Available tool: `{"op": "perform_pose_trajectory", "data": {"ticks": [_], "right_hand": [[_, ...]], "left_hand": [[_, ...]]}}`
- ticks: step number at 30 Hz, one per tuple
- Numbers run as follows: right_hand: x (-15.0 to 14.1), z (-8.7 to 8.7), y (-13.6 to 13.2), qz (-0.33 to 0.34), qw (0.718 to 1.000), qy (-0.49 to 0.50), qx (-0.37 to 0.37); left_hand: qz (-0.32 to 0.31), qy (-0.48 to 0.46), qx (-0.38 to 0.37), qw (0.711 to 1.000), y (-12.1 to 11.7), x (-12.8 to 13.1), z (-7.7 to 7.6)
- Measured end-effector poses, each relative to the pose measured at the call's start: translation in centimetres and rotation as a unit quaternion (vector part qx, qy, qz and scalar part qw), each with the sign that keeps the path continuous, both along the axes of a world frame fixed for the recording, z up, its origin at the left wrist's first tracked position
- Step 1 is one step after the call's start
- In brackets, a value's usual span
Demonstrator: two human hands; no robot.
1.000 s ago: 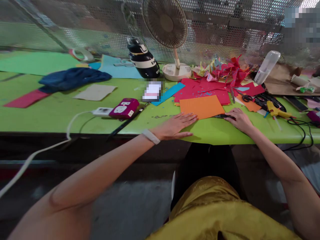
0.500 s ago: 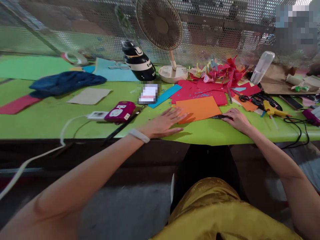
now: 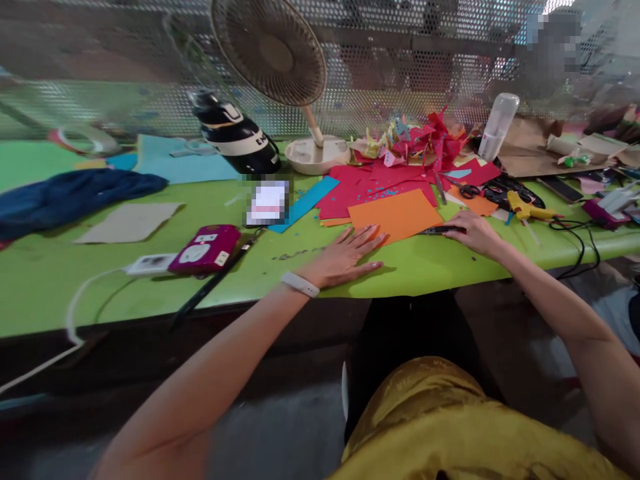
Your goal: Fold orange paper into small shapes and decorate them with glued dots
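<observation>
My left hand (image 3: 350,257) lies flat with its fingers spread, the fingertips over the lower left part of an orange paper sheet (image 3: 400,212). At the sheet's lower right corner, my right hand (image 3: 473,233) is closed around a slim black tool (image 3: 440,229). The tool lies low over the green tabletop with its thin end pointing left toward the paper; its exact kind is hard to make out. Under and behind the orange sheet are red paper sheets (image 3: 345,190). A blue paper strip (image 3: 307,203) is to their left.
Left of my hands are a phone (image 3: 269,202), a purple power socket block (image 3: 206,250) with a white cord, and a black strap. Behind stand a bottle (image 3: 237,140), a fan (image 3: 317,157) and folded paper pieces (image 3: 420,143). Scissors (image 3: 469,192) and a yellow glue gun (image 3: 527,207) lie right.
The view has swung to the right, so the table's things appear farther left. My left hand has slid slightly farther onto the orange sheet. My right hand keeps its hold on the black tool.
</observation>
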State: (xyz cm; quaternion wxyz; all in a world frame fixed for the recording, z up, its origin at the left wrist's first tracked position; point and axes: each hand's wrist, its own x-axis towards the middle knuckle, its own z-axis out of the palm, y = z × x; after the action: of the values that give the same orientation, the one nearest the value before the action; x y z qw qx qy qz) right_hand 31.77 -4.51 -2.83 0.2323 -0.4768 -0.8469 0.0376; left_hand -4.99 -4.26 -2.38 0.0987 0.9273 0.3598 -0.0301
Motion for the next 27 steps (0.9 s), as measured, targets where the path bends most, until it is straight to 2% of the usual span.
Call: {"op": "perform_pose_trajectory", "data": {"ticks": [5,13,20,27], "right_hand": [[-1.2,-0.2,0.5,0.015,1.000,0.004,-0.004],[-0.3,-0.4,0.5,0.031,0.999,0.021,-0.018],[-2.1,-0.7,0.8,0.042,0.999,0.021,-0.007],[-2.1,-0.6,0.5,0.038,0.999,0.017,-0.016]], "left_hand": [[-0.003,0.001,-0.004,1.000,0.1,-0.1,0.0],[-0.007,-0.001,0.006,1.000,0.0,-0.1,0.1],[-0.004,0.005,0.008,1.000,0.0,-0.1,0.0],[0.002,0.012,-0.003,1.000,-0.2,0.1,0.3]]}}
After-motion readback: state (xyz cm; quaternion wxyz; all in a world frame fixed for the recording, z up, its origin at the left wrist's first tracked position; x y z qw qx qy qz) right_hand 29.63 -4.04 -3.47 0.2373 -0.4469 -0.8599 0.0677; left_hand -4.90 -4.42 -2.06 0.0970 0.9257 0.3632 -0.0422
